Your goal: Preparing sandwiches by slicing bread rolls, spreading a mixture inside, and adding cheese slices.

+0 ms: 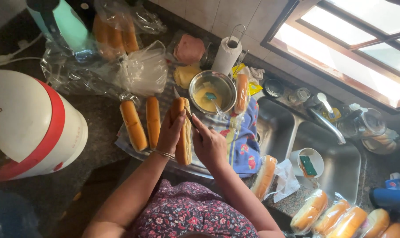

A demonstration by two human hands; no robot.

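Slicing so close to the left hand (pixel 170 134) risks a nicked finger if the knife (pixel 185 107) slips along the bun (pixel 183 132). That hand's fingers wrap the bun, upright over the patterned cloth (pixel 246 150) near the counter's front edge; the right hand (pixel 209 144) grips the knife handle, wrist bent inward.

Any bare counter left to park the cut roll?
Dark counter between the white-and-red appliance and the left arm is bare. So is the right sink basin beyond the white cup. The cloth around both hands and the bowl is crowded.
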